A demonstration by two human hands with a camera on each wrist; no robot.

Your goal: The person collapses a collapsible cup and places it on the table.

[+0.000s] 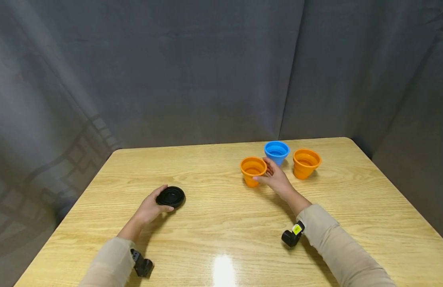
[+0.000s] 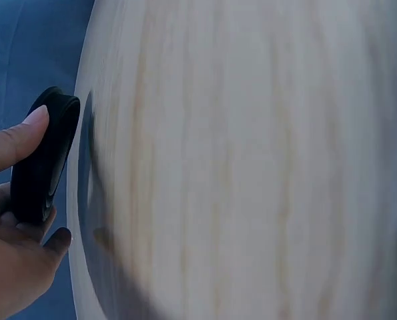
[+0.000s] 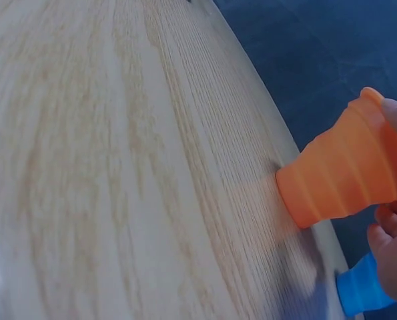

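My left hand (image 1: pixel 151 206) grips a flat round black collapsed cup (image 1: pixel 171 197) by its edge, thumb on the near side. In the left wrist view the black cup (image 2: pixel 45 157) is seen edge-on between thumb and fingers, a shadow on the wood beside it. With thumb and fingers around its rim, my right hand (image 1: pixel 276 179) holds an orange ribbed cup (image 1: pixel 253 169), expanded and upright. In the right wrist view this orange cup (image 3: pixel 348 167) has its base right at the tabletop. A blue cup (image 1: pixel 277 151) stands just behind the right hand.
Another orange cup (image 1: pixel 306 162) stands to the right of the blue one. All of this is on a light wooden table (image 1: pixel 207 227) whose far edge meets a dark grey curtain (image 1: pixel 178 79). A small black camera (image 1: pixel 292 235) sits at the right wrist.
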